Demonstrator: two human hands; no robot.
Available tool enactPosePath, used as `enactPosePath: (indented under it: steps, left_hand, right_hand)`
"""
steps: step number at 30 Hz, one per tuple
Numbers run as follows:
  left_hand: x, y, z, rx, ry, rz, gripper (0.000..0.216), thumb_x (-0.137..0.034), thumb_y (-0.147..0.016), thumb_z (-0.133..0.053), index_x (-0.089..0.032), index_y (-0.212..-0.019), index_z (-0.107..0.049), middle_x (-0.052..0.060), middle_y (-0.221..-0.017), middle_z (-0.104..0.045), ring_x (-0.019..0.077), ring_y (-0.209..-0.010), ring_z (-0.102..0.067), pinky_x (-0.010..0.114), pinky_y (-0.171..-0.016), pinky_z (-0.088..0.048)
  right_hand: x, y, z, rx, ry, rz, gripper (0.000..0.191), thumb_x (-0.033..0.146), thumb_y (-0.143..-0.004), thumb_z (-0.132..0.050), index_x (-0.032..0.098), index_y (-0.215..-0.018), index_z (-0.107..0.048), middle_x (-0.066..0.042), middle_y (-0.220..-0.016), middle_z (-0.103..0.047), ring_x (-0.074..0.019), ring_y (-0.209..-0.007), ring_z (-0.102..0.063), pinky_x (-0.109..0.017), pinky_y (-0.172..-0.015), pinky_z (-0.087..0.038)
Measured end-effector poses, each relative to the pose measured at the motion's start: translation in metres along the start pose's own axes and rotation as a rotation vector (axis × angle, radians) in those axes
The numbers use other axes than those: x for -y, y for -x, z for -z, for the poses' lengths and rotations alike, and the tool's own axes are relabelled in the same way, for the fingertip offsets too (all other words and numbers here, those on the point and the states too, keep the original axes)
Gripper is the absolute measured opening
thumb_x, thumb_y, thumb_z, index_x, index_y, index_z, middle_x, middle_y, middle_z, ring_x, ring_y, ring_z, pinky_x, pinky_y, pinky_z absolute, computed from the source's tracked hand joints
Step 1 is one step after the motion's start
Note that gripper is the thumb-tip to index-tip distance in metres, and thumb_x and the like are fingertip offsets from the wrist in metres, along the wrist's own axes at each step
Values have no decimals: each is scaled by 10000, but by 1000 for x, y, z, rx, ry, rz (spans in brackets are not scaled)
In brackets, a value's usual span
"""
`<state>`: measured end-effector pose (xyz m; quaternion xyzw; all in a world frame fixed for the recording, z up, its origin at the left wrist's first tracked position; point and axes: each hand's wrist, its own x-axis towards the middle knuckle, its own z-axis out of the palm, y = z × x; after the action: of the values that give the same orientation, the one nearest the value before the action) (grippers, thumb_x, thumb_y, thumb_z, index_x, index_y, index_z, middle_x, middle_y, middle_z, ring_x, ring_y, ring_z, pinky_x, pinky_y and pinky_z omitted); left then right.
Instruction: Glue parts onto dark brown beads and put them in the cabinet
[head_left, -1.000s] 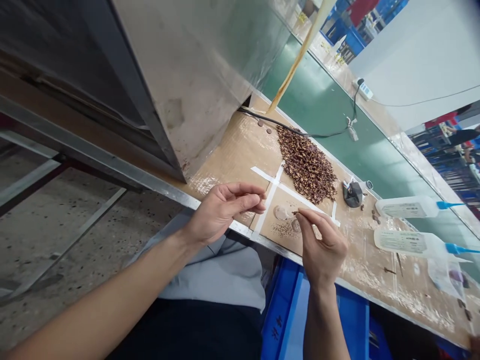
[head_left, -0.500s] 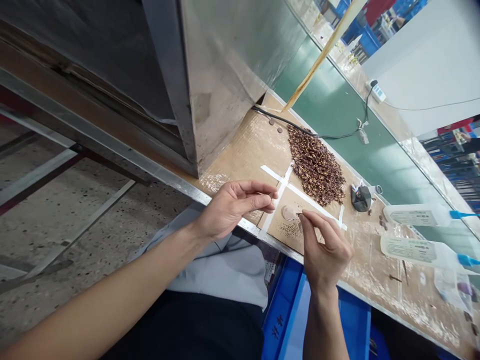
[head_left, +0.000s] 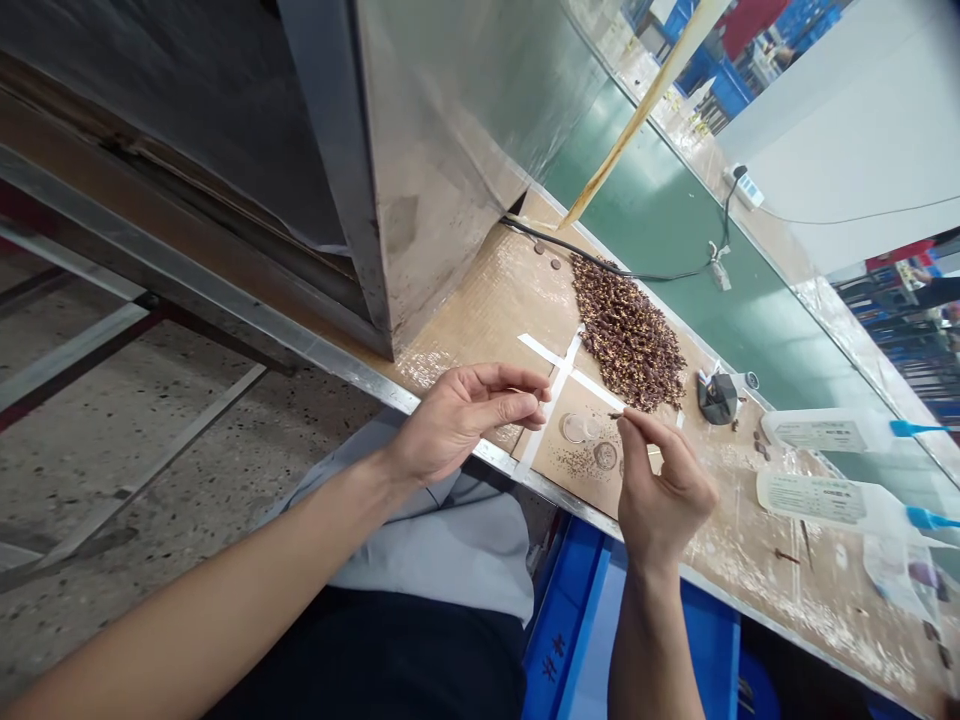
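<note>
My left hand (head_left: 476, 410) is held over the bench edge, thumb and fingertips pressed together. Whatever they pinch, if anything, is too small to make out. To its right, my right hand (head_left: 666, 480) pinches a tiny dark piece (head_left: 616, 415) between thumb and forefinger. Below and between the hands lies a brown cardboard sheet (head_left: 551, 462) bordered with white tape (head_left: 562, 372). On it are a small clear round dish (head_left: 579, 428), a smaller round piece (head_left: 604, 456) and scattered dark crumbs (head_left: 576, 462). Behind them spreads a heap of small dark brown and yellow pieces (head_left: 628, 335).
A large metal-sided box (head_left: 435, 200) stands at the left. A black cable (head_left: 600, 262) crosses behind the heap. On the right are a dark holder (head_left: 718, 398) and two plastic bottles with blue tips (head_left: 817, 432). A blue bin (head_left: 570, 600) sits below the bench edge.
My right hand has moved a little right, away from my left hand, with the dark piece in its pinch. The smaller round piece now shows. My left hand keeps its pose.
</note>
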<state>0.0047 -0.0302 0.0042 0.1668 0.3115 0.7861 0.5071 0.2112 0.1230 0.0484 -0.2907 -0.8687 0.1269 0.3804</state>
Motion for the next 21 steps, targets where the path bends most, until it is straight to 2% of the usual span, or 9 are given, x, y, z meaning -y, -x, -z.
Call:
enactPosePath:
  steps: [5, 10, 14, 17, 21]
  left_hand:
    - [1, 0, 1, -3, -5, 16, 193, -247, -963, -989, -198, -1145, -949, 71, -1060, -888, 136, -932, -818, 217, -935, -653]
    - [-1, 0, -2, -4, 26, 26, 198, -253, -959, -992, -175, -1135, -945, 80, -1037, -881, 144, -906, -807, 240, -918, -664]
    - [-1, 0, -2, -1, 31, 17, 190, -239, -959, -986, -177, -1134, -943, 81, -1112, -876, 139, -892, -800, 247, -899, -670]
    - [0, 0, 0, -13, 3, 31, 190, -231, -960, -986, -172, -1136, -944, 82, -1077, -881, 141, -905, -808, 230, -912, -663]
    - [-2, 1, 3, -18, -7, 69, 218, -260, -972, -987, -173, -1167, -944, 96, -1025, -896, 154, -920, -833, 223, -929, -665]
  right_hand:
    - [-26, -12, -15, 102, 18, 37, 193, 345, -1174, -739, 257, -1169, -910, -70, -1154, -891, -273, -1059, -846, -434, -990, -652]
    - [-33, -12, -24, 158, 3, 34, 220, 375, -1166, -723, 254, -1162, -907, -82, -1159, -889, -280, -1064, -843, -427, -993, -655]
    - [-35, -10, -25, 145, 3, 45, 232, 374, -1169, -715, 244, -1168, -907, -84, -1159, -889, -270, -1066, -840, -415, -991, -655]
    - [-36, -10, -24, 136, -6, 52, 214, 346, -1170, -730, 230, -1167, -910, -82, -1154, -888, -255, -1061, -841, -406, -988, -650]
    - [-27, -13, -14, -14, -33, 47, 155, 321, -1150, -787, 247, -1156, -923, -69, -1122, -898, -264, -1034, -853, -434, -984, -659]
